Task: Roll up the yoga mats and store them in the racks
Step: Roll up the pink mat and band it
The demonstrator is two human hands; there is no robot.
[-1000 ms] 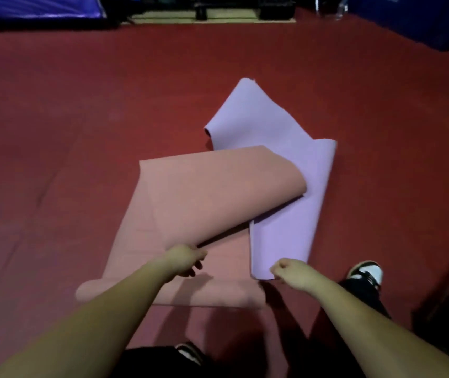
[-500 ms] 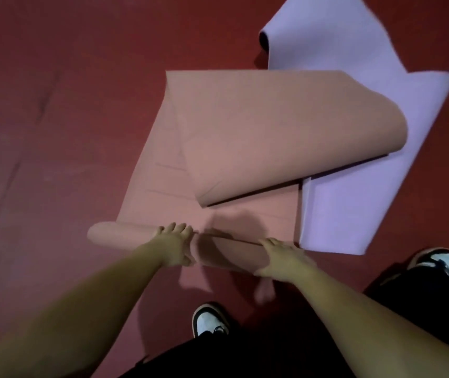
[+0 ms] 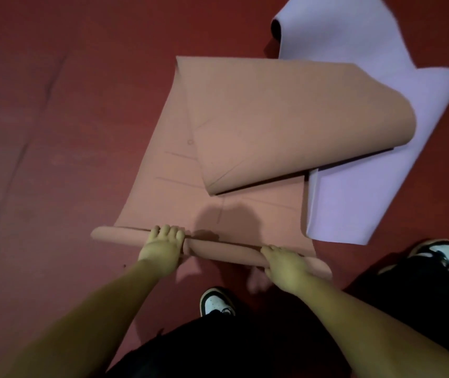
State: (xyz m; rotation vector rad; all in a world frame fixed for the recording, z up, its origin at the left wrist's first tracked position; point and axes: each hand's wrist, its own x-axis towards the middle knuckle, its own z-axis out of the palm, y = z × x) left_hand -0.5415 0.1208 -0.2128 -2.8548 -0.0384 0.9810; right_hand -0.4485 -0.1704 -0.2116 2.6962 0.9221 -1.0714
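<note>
Pink mat (image 3: pixel 245 208) is on the red floor (image 3: pixel 54 159), near end rolled into a thin tube, left hand (image 3: pixel 162 248) and right hand (image 3: pixel 286 266) both curled over it, fingers clenched on the roll. I'd push evenly so it stays straight, and flatten that folded-over far end. Purple mat (image 3: pixel 359 170) lies beyond, partly underneath.

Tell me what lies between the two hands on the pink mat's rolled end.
In the head view, only a bare stretch of the pink yoga mat's roll lies between left hand and right hand.
</note>
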